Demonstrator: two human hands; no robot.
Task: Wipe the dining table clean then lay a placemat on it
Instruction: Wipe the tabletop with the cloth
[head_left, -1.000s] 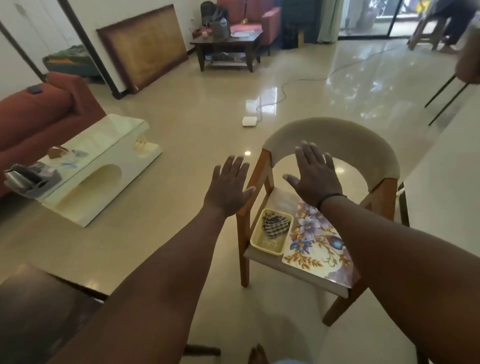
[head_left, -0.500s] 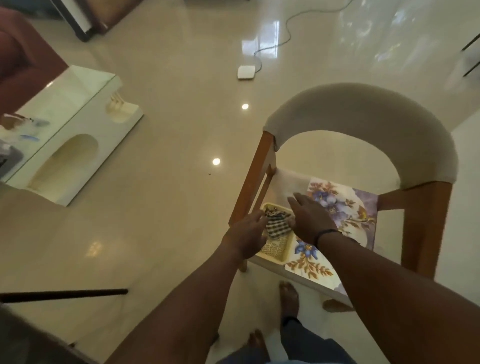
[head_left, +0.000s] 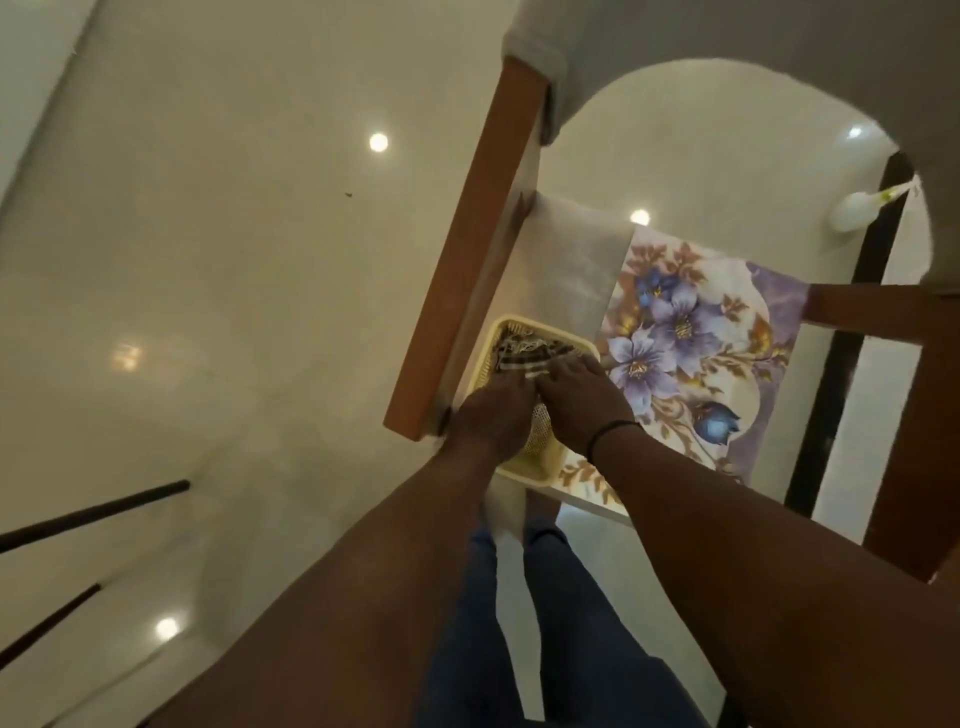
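Placemat, floral, flat on the chair seat over glossy tiled floor. Beside it, touching, we note a cream basket holding a checked cloth. Our left hand and right hand lie fingers together on the cloth; grip uncertain. Dark rods lower left.

— What are you wearing on your arms?

— Nothing; both your forearms are bare to the frame's edge, no sleeves showing. Your right hand has a thin black band round the wrist. Your left hand carries no ring or band.

— And below?

— Your legs are in blue denim trousers.
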